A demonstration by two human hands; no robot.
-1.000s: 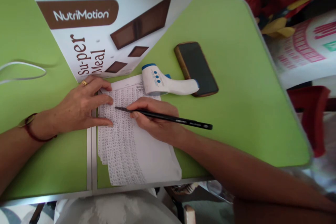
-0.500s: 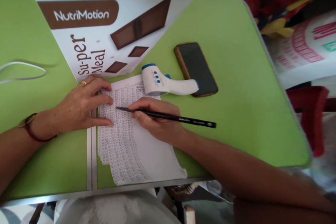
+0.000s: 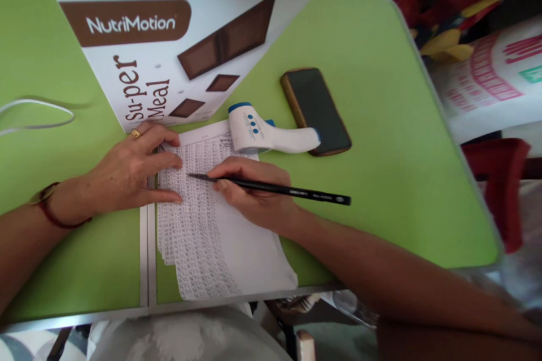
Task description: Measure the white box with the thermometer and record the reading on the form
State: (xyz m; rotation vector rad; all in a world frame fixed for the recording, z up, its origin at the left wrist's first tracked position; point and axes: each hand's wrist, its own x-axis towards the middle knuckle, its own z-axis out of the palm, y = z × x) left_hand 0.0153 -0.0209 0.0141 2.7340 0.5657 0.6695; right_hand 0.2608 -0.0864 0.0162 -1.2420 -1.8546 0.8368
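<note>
My right hand (image 3: pixel 256 189) grips a slim black pen (image 3: pixel 292 190), its tip pointing left over the handwritten paper sheets (image 3: pixel 254 248). Whether the tip touches the paper I cannot tell. Rows of small writing fill the left part of the top sheet; its right part is blank. With fingers spread, my left hand (image 3: pixel 139 166) rests at the left edge of the sheets, fingertips on the paper. It wears a gold ring. A white infrared thermometer (image 3: pixel 271 135) with blue trim lies across the top of the sheets, its handle end over a phone (image 3: pixel 317 110).
A large white NutriMotion box (image 3: pixel 139 79) stands behind the sheets on the green folding table (image 3: pixel 402 180). A white cable (image 3: pixel 38 102) lies at the left. A metal seam (image 3: pixel 148 271) runs beside the papers. Beyond the right edge are a red chair (image 3: pixel 503 192) and a printed sack (image 3: pixel 499 67).
The lower end of the top sheet has shifted slightly left. The pen has tilted very little in my right hand. My left hand stays in place.
</note>
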